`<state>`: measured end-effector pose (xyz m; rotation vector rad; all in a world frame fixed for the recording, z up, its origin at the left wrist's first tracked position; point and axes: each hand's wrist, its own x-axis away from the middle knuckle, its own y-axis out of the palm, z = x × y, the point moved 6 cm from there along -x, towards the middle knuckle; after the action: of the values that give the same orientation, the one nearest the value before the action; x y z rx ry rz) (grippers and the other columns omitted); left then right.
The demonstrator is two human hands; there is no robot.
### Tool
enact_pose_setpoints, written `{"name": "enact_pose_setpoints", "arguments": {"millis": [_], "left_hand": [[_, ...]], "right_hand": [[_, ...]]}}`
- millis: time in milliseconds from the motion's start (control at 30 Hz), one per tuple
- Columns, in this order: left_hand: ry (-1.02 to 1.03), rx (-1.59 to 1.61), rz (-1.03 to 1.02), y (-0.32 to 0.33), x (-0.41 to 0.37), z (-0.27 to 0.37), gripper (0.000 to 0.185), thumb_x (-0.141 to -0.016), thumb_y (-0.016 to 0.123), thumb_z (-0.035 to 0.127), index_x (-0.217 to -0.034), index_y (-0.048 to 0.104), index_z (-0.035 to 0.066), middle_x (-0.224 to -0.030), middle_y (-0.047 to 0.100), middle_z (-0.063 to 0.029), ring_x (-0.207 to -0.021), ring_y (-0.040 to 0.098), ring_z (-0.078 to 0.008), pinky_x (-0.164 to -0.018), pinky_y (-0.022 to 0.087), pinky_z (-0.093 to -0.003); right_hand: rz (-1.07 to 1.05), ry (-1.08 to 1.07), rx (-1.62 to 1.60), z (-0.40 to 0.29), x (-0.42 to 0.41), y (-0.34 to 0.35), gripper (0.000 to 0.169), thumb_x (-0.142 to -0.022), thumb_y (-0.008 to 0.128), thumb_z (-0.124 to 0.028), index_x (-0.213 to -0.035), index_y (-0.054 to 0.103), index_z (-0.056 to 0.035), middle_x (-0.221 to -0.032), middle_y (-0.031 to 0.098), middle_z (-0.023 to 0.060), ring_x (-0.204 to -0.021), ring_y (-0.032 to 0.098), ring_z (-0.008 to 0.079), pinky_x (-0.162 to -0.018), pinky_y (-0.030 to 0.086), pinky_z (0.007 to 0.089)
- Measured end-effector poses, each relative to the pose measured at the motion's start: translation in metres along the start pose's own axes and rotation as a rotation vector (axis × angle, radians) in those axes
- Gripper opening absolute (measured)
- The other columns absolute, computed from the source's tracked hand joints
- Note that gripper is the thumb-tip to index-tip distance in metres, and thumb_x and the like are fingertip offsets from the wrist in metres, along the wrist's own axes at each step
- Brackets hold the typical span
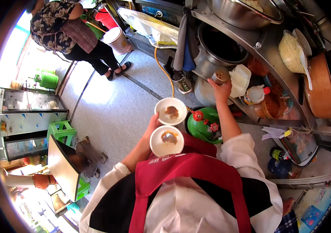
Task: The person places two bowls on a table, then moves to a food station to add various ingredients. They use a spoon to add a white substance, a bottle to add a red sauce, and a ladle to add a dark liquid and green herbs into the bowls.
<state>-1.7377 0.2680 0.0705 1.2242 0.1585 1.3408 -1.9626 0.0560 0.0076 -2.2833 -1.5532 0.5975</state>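
Two small white bowls are held side by side in front of my apron by my left hand [152, 125]. Dark brown seasoning and some liquid lie at the bottom of the farther bowl [163, 118]. In the nearer bowl [161, 149] there is a similar brown, glossy puddle. My right hand [223, 89] grips a shaker jar [220, 76] with a holed lid, at the edge of the metal shelf. Just right of that hand is a white foam container [240, 80]. My left fingers are mostly hidden beneath the bowls.
A green gas cylinder [201, 128] with red valves stands by the bowls. On the shelf are a red-capped bottle [254, 94] and a tub of red chili sauce [267, 107]. A deep steel pot [209, 55] is beyond. Another person [57, 32] stands at far left.
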Motion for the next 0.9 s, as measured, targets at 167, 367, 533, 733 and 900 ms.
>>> {"name": "enact_pose_setpoints", "arguments": {"millis": [167, 367, 533, 733, 900], "left_hand": [[0.129, 0.005, 0.150, -0.006, 0.028, 0.021, 0.069, -0.086, 0.023, 0.059, -0.128, 0.035, 0.005, -0.097, 0.061, -0.0197, -0.083, 0.063, -0.0267, -0.073, 0.052, -0.0357], [0.192, 0.217, 0.149, -0.074, 0.033, 0.017, 0.070, -0.083, 0.032, 0.059, -0.129, 0.034, 0.007, -0.110, 0.055, -0.0151, -0.090, 0.059, -0.0293, -0.077, 0.050, -0.0395], [0.089, 0.261, 0.110, -0.062, 0.013, 0.021, 0.070, -0.081, 0.034, 0.060, -0.128, 0.036, 0.008, -0.108, 0.056, -0.0162, -0.085, 0.060, -0.0312, -0.074, 0.051, -0.0417], [0.056, 0.192, 0.064, -0.004, -0.029, 0.041, 0.078, -0.078, 0.034, 0.067, -0.127, 0.037, 0.006, -0.102, 0.059, -0.0180, -0.083, 0.062, -0.0317, -0.071, 0.053, -0.0416], [0.041, 0.090, 0.007, 0.033, -0.066, 0.052, 0.075, -0.079, 0.033, 0.065, -0.120, 0.043, 0.003, -0.094, 0.060, -0.0211, -0.084, 0.061, -0.0331, -0.075, 0.052, -0.0427]], "right_hand": [[-0.023, 0.059, 0.013, 0.022, -0.034, 0.076, 0.077, -0.044, 0.084, -0.031, -0.106, 0.048, -0.0015, -0.096, 0.059, 0.0200, -0.091, 0.055, 0.0370, -0.080, 0.044, 0.0420], [-0.084, 0.158, 0.069, 0.040, -0.045, 0.140, 0.078, -0.043, 0.085, -0.020, -0.109, 0.047, -0.0045, -0.105, 0.055, 0.0160, -0.099, 0.053, 0.0329, -0.084, 0.043, 0.0380], [0.038, -0.145, 0.254, 0.042, -0.035, 0.124, 0.066, -0.053, 0.081, -0.024, -0.106, 0.046, -0.0052, -0.098, 0.057, 0.0128, -0.092, 0.055, 0.0301, -0.079, 0.044, 0.0387], [-0.836, 0.449, -0.607, -0.030, 0.091, 0.053, 0.024, -0.093, 0.038, -0.031, -0.103, 0.043, -0.0096, -0.072, 0.059, 0.0066, -0.056, 0.057, 0.0126, -0.044, 0.038, 0.0221], [-1.022, 0.220, -0.588, -0.124, 0.153, -0.057, 0.045, -0.093, 0.036, -0.019, -0.133, 0.019, -0.0081, -0.102, 0.052, 0.0110, -0.065, 0.054, 0.0127, -0.055, 0.046, 0.0265]]}}
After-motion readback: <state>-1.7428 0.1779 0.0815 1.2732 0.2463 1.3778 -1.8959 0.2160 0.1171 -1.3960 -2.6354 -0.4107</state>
